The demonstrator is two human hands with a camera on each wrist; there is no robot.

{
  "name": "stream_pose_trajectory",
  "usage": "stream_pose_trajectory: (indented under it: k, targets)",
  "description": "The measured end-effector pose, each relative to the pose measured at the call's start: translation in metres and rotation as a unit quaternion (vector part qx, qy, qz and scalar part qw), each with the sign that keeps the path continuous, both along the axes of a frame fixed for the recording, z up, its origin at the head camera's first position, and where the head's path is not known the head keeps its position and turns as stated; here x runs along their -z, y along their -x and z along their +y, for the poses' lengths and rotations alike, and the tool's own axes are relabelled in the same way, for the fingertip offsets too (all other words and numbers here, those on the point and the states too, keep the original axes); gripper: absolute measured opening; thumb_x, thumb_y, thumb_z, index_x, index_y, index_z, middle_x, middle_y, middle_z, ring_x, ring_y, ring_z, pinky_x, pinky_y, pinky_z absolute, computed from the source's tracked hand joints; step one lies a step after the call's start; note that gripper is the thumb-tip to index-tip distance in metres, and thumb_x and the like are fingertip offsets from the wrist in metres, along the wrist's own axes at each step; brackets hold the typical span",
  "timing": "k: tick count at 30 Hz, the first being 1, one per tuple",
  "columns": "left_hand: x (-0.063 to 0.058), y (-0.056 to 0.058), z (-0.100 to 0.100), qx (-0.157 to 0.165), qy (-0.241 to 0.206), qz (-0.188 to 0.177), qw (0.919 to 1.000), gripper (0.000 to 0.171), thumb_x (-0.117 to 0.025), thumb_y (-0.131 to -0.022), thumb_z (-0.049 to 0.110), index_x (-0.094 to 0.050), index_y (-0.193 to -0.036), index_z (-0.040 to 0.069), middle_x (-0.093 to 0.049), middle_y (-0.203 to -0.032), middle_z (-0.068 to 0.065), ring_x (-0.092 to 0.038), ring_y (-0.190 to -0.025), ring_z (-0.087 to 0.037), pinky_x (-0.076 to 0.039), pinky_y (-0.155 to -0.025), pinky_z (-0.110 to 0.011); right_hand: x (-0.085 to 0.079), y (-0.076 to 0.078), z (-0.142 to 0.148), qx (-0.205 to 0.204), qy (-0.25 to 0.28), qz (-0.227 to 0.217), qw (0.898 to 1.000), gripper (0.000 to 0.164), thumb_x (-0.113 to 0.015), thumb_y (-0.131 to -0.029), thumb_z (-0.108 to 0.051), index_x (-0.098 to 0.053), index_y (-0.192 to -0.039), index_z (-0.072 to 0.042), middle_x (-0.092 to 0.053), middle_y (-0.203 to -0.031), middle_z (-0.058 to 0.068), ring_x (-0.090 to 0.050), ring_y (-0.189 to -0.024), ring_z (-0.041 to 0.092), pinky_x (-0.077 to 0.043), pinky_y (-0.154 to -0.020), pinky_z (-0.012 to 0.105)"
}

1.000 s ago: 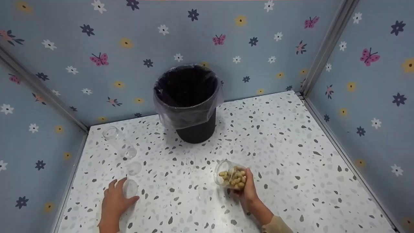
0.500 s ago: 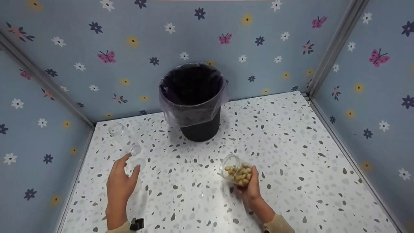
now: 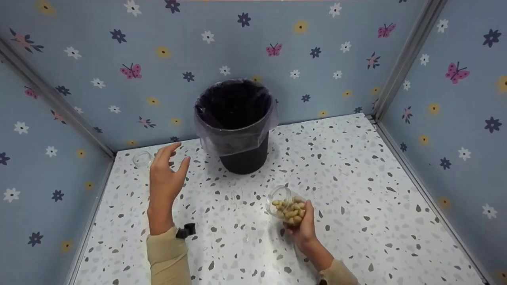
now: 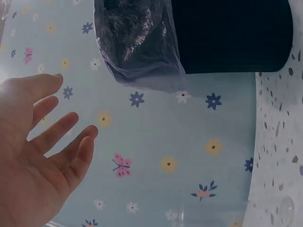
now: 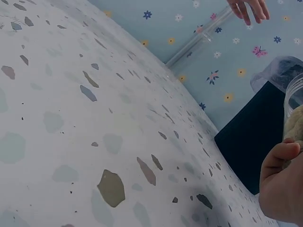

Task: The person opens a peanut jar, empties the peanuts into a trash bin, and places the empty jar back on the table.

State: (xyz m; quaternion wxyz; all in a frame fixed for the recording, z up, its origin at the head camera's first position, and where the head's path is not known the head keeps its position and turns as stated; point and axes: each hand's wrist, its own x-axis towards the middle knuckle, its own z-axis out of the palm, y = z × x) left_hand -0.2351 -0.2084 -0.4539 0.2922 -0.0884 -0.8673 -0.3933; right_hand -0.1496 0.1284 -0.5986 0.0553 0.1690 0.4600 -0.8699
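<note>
My right hand (image 3: 304, 229) grips a clear jar of peanuts (image 3: 292, 211) at its lower end. The jar is tilted, its uncovered mouth facing up and to the left. In the right wrist view, the thumb lies against the jar (image 5: 294, 97), partly cut off by the frame edge. My left hand (image 3: 167, 178) is raised with its fingers spread and holds nothing. Just left of it in the head view shows the rim of a second clear container (image 3: 141, 159); the left hand hides most of it. Its see-through base (image 4: 286, 208) appears in the left wrist view.
A black bin (image 3: 244, 158) with a translucent liner (image 3: 233, 143) stands at the back against the flowered wall (image 3: 222, 39). Side walls (image 3: 467, 150) bound the speckled white table (image 3: 344, 178) left and right. Some clear specks lie in front of the bin.
My left hand has left a clear disc at the front left and moved up and forward, past the clear discs, toward the standing container. The right hand still holds the peanut jar.
</note>
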Motion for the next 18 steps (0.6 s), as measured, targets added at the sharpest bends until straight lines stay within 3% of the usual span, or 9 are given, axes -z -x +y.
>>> stream_pose_trajectory:
  k: [5,10,18]
  targets:
    - [-0.013,0.033,0.017,0.045,0.003,0.015,0.9989,0.034,-0.070,-0.090,0.009,-0.064,-0.123,0.006,-0.062,-0.116,-0.012,-0.059,-0.107,-0.029,-0.050,-0.086,-0.044,-0.003,0.001,-0.003,0.001,-0.007,0.005,1.000,0.064,-0.026,-0.096,-0.068,-0.048,-0.115,-0.012,-0.059,-0.076,0.006,-0.048,-0.050,0.015,-0.032,-0.038,0.022]
    - [-0.021,0.063,0.030,0.080,0.041,0.007,0.9959,0.038,-0.072,-0.089,0.012,-0.063,-0.126,0.007,-0.054,-0.128,-0.013,-0.053,-0.117,-0.029,-0.046,-0.092,-0.046,-0.003,-0.001,-0.004,-0.005,-0.013,0.004,1.000,0.065,-0.024,-0.096,-0.069,-0.048,-0.118,-0.012,-0.059,-0.076,0.006,-0.048,-0.050,0.016,-0.032,-0.038,0.023]
    - [-0.015,0.083,0.036,0.095,0.087,-0.035,0.9910,0.034,-0.071,-0.091,0.018,-0.066,-0.124,0.011,-0.047,-0.134,-0.017,-0.048,-0.123,-0.031,-0.043,-0.096,-0.046,-0.001,-0.001,-0.003,-0.010,-0.006,0.002,1.000,0.068,-0.022,-0.096,-0.069,-0.048,-0.112,-0.009,-0.058,-0.075,0.005,-0.047,-0.051,0.014,-0.032,-0.039,0.023]
